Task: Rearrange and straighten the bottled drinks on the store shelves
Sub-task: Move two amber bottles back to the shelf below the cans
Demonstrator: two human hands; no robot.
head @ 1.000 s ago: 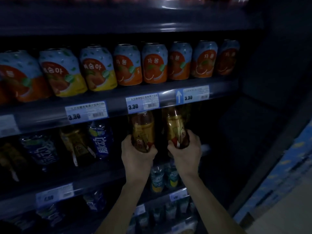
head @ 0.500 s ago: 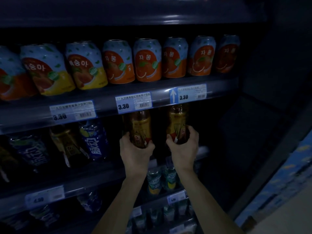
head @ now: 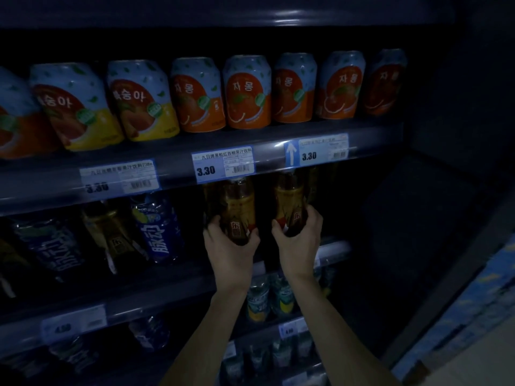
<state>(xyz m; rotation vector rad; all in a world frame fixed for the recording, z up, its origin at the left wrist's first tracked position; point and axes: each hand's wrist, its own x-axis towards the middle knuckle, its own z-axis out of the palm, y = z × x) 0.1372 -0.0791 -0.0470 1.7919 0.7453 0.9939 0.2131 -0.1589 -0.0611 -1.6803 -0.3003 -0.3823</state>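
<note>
Two amber tea bottles stand side by side in the second shelf bay, just under the price rail of the shelf above. The left bottle [head: 237, 210] has a gold label with a red patch low down. The right bottle [head: 289, 201] carries the same label and is set slightly apart, with a dark gap between them. Both look roughly upright, and their caps are hidden behind the rail.

The left hand [head: 231, 252] grasps the left bottle around its lower part, with the thumb on one side and the fingers wrapped round the other. The right hand [head: 299, 246] grasps the right bottle in the same way. Both hands cover the bases, so it cannot be told whether the bottles rest on the middle shelf [head: 167, 285] or are lifted off it.

Further left in the same bay, a blue bottle [head: 158, 227] with white characters leans over. Just beside it is a tilted amber bottle [head: 111, 235], then a dark-labelled bottle [head: 53, 246] that is also askew.

On the upper shelf [head: 172, 174] a row of fruit cans [head: 246, 91] lines the front edge, orange ones to the right and yellow ones to the left. Price tags [head: 224, 167] reading 3.30 hang on that rail, next to a white arrow tag [head: 290, 154].

Below, small bottles [head: 259, 299] with green and yellow labels show between the forearms. The whole fixture is dimly lit.
</note>
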